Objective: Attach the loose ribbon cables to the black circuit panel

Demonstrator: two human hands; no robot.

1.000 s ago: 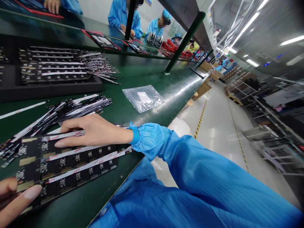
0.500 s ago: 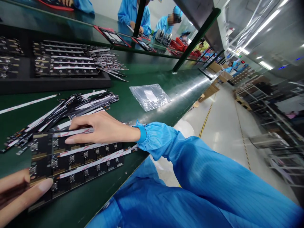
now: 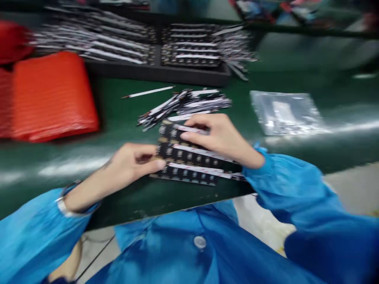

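Left hand [image 3: 132, 161]: moved in from the earlier frame, fingertips curled against the black circuit-board strips [image 3: 189, 157].
Right hand [image 3: 219, 138]: fingers bent over the strips; grip blurred, cannot tell.
Newly in view: red ribbed object [image 3: 50, 96].

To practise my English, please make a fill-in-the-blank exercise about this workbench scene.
The right hand is on the black circuit-board strips, and the left hand is at their ____ side.
The clear plastic bag lies to the ____ of the strips.
The workbench surface is ____.

Answers: left; right; green
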